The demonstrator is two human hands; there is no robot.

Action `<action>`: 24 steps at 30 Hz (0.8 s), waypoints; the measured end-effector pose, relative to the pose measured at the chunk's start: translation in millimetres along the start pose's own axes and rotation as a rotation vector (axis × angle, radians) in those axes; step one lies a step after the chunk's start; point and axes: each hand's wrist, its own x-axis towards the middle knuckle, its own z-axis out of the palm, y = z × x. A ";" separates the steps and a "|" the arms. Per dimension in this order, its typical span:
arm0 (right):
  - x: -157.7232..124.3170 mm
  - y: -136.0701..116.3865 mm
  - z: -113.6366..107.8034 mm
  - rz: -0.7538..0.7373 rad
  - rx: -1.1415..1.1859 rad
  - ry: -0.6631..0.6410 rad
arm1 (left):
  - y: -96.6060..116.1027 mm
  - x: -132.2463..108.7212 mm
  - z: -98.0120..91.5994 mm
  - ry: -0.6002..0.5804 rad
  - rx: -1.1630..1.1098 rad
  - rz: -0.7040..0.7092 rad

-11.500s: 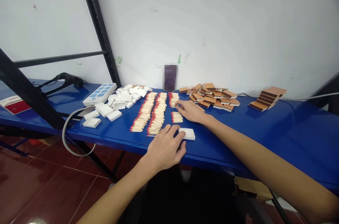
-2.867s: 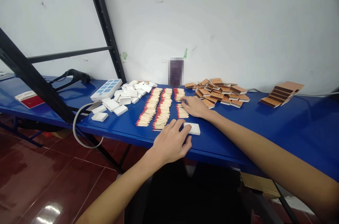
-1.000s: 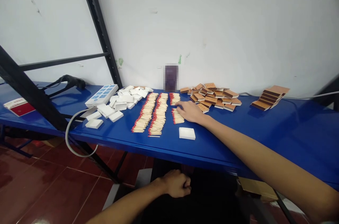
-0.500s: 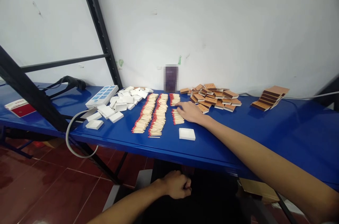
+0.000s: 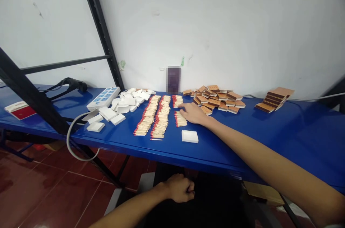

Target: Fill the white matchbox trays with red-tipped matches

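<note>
Head view: right hand [image 5: 194, 114], loosely half-curled, beside matches [image 5: 181, 119]; left hand [image 5: 179, 187], fisted, below the table's [image 5: 221, 152] front edge.

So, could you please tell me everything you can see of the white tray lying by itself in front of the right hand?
The white tray is a plain, shallow rectangle with thin edges; it looks like card. It lies flat on the blue table near the front edge, a long side facing the person, slightly nearer than the short group of matches and apart from it. Only the table touches it; neither the right hand nor the left hand does.
</note>
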 end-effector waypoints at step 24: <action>4.8 10.5 -0.2 -0.062 0.215 0.075 | 76.6 -73.1 -118.1 0.740 0.391 0.578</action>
